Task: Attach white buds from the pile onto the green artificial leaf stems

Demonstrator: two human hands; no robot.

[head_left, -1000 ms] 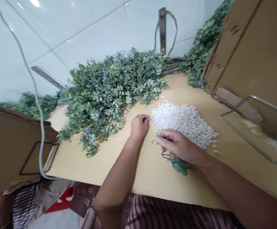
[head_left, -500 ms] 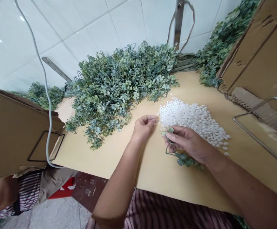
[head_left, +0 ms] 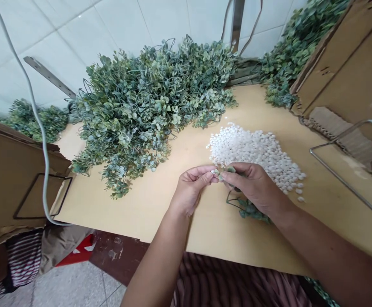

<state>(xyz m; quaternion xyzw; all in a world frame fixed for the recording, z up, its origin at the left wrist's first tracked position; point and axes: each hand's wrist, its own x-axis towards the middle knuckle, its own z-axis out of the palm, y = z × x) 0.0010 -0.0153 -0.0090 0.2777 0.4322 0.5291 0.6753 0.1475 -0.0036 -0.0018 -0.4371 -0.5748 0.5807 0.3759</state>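
My right hand [head_left: 250,183] is closed around an artificial leaf stem [head_left: 252,209]; its lower leaves hang below the palm and its tip pokes out between thumb and fingers. Against that tip, my left hand [head_left: 192,183] pinches a small white plastic piece [head_left: 213,172]. The two hands nearly meet, fingertip to fingertip. Just behind them lies a heap of white plastic pieces [head_left: 246,147] spread on the tan tabletop [head_left: 160,209]. The fingers partly cover where the piece and the stem come together.
A large pile of artificial greenery [head_left: 147,102] lies at the back left. More greenery [head_left: 304,47] rises at the back right. Cardboard boxes [head_left: 349,72] flank both sides, and a metal wire handle [head_left: 342,170] juts in at right. A white cable [head_left: 34,102] hangs at left; beyond it sits another person [head_left: 22,260].
My left hand has come from the heap's edge to the stem tip in my right hand, with a white piece now visible in its pinch. The view has shifted slightly.
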